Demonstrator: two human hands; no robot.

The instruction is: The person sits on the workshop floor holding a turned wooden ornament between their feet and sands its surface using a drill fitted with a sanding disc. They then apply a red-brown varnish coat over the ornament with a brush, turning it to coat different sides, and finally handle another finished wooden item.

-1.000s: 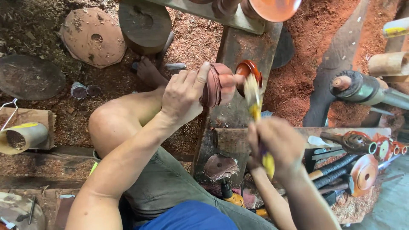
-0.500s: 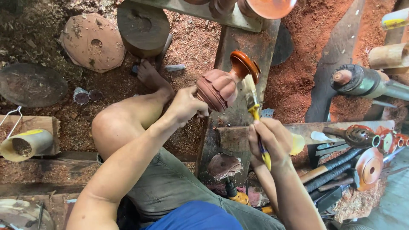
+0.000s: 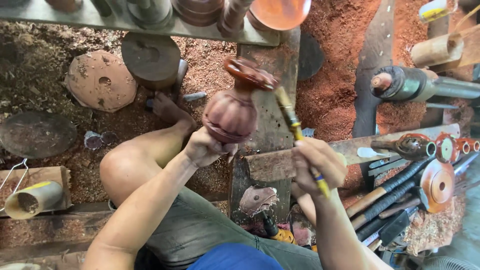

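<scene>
Head view — left hand gripping wooden vase, right hand holding brush beside it

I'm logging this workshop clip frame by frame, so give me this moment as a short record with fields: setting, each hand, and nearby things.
Setting: floor strewn with reddish sawdust, seen from above
Left hand: grips the base of a reddish-brown ribbed wooden vase, held up and tilted
Right hand: holds a yellow-handled brush, its tip at the vase's neck
Nearby: dark-handled turning tools to the right; round wooden discs to the left
</scene>
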